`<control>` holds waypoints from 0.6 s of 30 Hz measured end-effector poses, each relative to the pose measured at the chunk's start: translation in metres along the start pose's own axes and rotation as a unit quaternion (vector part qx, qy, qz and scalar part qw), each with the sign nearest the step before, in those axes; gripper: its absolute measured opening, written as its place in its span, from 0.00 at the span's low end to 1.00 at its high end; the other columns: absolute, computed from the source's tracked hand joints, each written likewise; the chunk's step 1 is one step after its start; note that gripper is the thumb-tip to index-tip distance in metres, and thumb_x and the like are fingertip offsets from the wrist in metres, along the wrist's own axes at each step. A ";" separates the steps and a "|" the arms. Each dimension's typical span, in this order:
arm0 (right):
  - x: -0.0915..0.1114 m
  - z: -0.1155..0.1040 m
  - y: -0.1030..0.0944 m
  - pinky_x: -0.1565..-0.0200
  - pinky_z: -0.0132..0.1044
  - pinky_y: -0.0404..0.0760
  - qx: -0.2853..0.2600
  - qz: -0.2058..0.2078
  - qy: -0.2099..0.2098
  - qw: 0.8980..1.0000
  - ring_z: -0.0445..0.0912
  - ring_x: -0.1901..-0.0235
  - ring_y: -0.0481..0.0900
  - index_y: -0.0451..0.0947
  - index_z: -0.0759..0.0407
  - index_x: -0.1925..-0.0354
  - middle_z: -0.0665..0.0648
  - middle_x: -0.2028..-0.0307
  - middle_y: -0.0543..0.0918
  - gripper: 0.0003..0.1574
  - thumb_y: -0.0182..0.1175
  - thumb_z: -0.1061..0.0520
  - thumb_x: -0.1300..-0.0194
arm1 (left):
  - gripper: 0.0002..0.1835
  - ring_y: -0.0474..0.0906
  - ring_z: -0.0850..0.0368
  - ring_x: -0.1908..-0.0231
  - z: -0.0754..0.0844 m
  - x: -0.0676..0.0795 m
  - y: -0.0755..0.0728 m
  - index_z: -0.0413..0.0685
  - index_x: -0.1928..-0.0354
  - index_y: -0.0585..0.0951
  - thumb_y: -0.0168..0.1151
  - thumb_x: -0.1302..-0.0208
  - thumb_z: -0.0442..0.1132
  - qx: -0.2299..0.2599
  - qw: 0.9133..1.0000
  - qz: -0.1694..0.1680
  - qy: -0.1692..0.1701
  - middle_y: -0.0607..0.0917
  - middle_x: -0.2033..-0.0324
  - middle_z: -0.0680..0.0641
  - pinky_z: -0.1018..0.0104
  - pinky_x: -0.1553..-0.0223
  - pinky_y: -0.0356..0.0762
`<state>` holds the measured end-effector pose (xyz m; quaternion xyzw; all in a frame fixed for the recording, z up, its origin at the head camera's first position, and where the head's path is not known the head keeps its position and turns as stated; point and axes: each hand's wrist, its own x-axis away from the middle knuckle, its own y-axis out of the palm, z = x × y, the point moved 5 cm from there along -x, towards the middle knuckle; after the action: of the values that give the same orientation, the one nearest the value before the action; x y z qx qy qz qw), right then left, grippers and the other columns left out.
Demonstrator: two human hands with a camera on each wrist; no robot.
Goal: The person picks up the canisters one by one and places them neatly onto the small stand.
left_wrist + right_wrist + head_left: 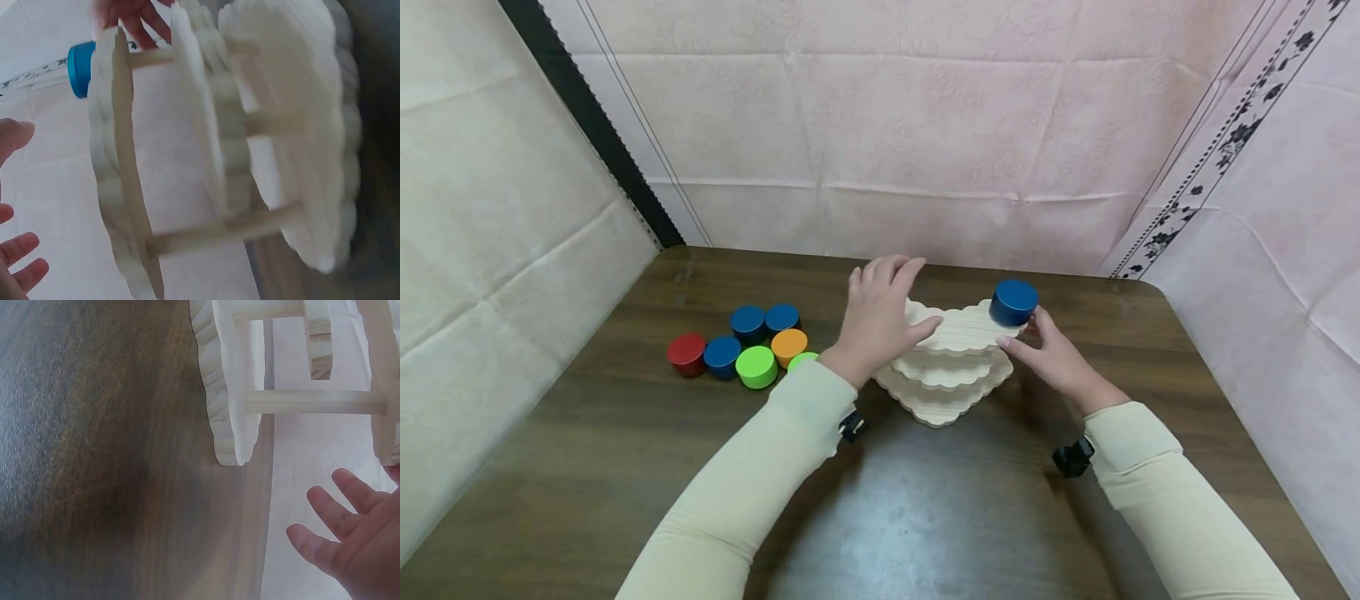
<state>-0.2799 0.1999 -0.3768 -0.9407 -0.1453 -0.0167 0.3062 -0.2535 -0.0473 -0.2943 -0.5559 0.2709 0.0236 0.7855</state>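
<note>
A pale wooden three-tier stand (958, 332) with scalloped edges stands on the table, its tiers joined by round posts (219, 237). One blue cylinder (1013, 302) sits at the right corner of its top tier. My right hand (1056, 358) holds that corner, thumb over the edge and other fingers (315, 547) spread below. Over the stand's left side, my left hand (883, 321) hovers with loosely bent fingers and nothing between them; in the left wrist view its thumb (15, 137) is apart from the top tier.
Left of the stand, several cylinders are grouped on the brown wooden table (625, 467): red (687, 355), blue (722, 357), orange (789, 346) and green (756, 367). Another green one is partly behind my left wrist. Pale cloth (917, 125) hangs around the table.
</note>
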 end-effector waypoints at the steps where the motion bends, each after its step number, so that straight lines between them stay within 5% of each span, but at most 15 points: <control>1: 0.000 0.000 0.000 0.40 0.72 0.55 0.001 0.000 -0.001 1.000 0.65 0.30 0.51 0.31 0.50 0.23 0.67 0.27 0.49 0.59 0.56 0.34 0.35 | 0.40 0.62 0.45 0.37 -0.004 0.002 -0.001 0.50 0.33 0.67 0.66 0.43 0.59 -0.004 1.000 0.005 0.003 0.71 0.38 0.44 0.40 0.36 0.55; 9: 0.000 0.000 0.000 0.39 0.72 0.54 0.005 -0.001 0.004 1.000 0.64 0.30 0.52 0.31 0.50 0.23 0.67 0.27 0.49 0.60 0.55 0.32 0.35 | 0.40 0.62 0.44 0.37 -0.039 0.027 -0.012 0.47 0.33 0.69 0.69 0.45 0.56 -0.013 1.000 0.019 0.015 0.71 0.39 0.41 0.36 0.35 0.53; 18: 0.001 -0.002 0.000 0.39 0.72 0.55 -0.002 -0.010 0.006 1.000 0.65 0.31 0.51 0.29 0.50 0.24 0.67 0.26 0.47 0.60 0.55 0.34 0.35 | 0.41 0.60 0.39 0.36 -0.090 0.055 -0.032 0.45 0.33 0.67 0.70 0.45 0.54 -0.020 0.999 0.014 -0.042 0.69 0.38 0.39 0.36 0.36 0.53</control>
<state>-0.2789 0.1988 -0.3752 -0.9395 -0.1528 -0.0252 0.3054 -0.2315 -0.1538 -0.3132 -0.5661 0.2450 0.0634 0.7845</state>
